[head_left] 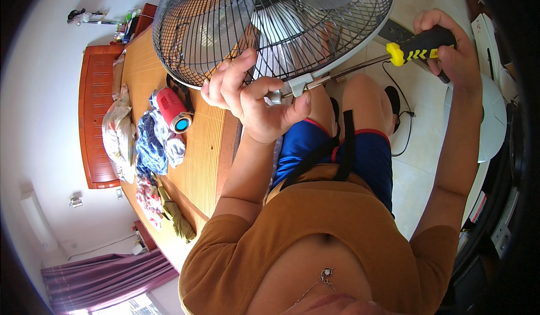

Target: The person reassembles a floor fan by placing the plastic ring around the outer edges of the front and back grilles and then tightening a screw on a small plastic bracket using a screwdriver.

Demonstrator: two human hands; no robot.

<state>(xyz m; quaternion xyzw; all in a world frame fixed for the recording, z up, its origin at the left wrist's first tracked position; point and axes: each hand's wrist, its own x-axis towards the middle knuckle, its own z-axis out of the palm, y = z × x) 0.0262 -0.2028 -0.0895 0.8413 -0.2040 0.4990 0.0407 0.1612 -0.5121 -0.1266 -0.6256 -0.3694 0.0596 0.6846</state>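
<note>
A fan's round wire guard fills the top middle, with fan blades behind its dark wires. My left hand is closed at the guard's near rim, thumb and fingers around a pale grey clip. My right hand grips the black and yellow handle of a screwdriver on the right. The metal shaft runs leftward to the clip, where its tip meets a screw fitting beside my left fingers. The exact contact of tip and screw is too small to tell.
To the left is a bed with a slatted mat, a red cylindrical speaker and heaped clothes. A black cable crosses the tiled floor. A pale round disc and dark furniture stand at the right.
</note>
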